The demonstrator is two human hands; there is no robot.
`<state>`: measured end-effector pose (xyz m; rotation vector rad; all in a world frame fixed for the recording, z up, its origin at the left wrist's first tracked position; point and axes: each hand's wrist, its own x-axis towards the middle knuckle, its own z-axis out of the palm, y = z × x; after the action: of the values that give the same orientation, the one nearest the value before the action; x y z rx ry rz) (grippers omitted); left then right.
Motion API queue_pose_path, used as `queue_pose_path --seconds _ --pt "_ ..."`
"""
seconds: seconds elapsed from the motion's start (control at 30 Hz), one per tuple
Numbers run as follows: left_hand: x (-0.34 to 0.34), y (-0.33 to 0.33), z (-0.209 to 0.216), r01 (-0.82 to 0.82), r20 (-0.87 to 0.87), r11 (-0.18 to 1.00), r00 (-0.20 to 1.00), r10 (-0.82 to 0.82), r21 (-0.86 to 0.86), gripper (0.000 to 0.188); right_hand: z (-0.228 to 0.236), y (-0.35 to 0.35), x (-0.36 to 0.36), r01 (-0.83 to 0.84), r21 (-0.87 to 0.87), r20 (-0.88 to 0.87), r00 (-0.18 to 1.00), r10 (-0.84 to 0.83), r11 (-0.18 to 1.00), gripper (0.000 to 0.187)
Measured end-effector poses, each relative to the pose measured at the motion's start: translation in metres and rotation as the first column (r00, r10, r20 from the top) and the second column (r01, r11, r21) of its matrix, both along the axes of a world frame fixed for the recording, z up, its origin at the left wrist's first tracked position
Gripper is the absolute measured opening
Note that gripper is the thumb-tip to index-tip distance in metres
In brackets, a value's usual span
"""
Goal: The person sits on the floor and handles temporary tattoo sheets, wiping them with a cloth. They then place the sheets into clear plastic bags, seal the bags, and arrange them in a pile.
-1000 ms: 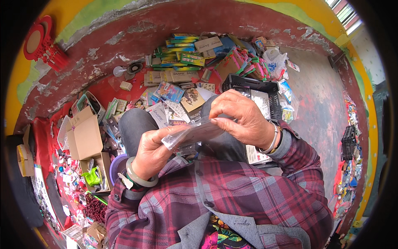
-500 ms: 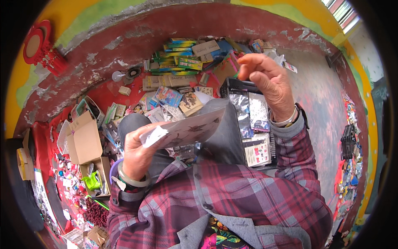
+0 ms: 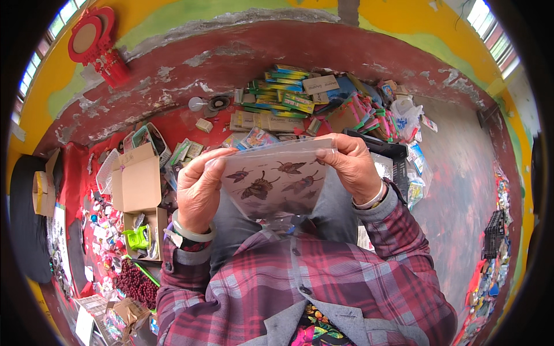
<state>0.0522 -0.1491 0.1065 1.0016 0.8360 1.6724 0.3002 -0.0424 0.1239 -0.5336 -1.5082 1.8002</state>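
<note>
A clear plastic bag (image 3: 271,184) with a sheet of butterfly pictures in it hangs in front of my chest, over my lap. My left hand (image 3: 199,187) pinches its upper left corner between thumb and fingers. At the upper right corner, my right hand (image 3: 355,170) grips the bag the same way. The bag's top edge runs nearly level between the two hands. Behind my right hand stands a black crate (image 3: 398,155) holding flat packets, partly hidden by my arm.
Stacked yellow-green boxes (image 3: 283,92) lie along the far wall. Left of me are an open cardboard box (image 3: 138,179) with a bright green item (image 3: 137,237), a white basket (image 3: 164,151) and dark red beads (image 3: 135,282). A white plastic bag (image 3: 405,115) lies beyond the crate.
My right hand has come down and left from above the crate and taken hold of the bag's right corner. The bag has turned, so its butterfly side now faces me.
</note>
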Motion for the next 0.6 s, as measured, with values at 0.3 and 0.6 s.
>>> queue_pose_path --seconds 0.3,0.6 --pt "-0.008 -0.004 -0.005 0.021 -0.007 0.986 1.0 -0.02 0.165 0.021 0.01 -0.005 -0.001 0.028 0.111 -0.06 0.998 -0.022 0.993 0.014" --pt "-0.017 -0.011 0.027 0.245 -0.181 0.954 0.96 -0.213 0.174 0.025 0.028 0.003 0.005 -0.079 0.257 0.033 0.997 0.073 0.963 0.011"
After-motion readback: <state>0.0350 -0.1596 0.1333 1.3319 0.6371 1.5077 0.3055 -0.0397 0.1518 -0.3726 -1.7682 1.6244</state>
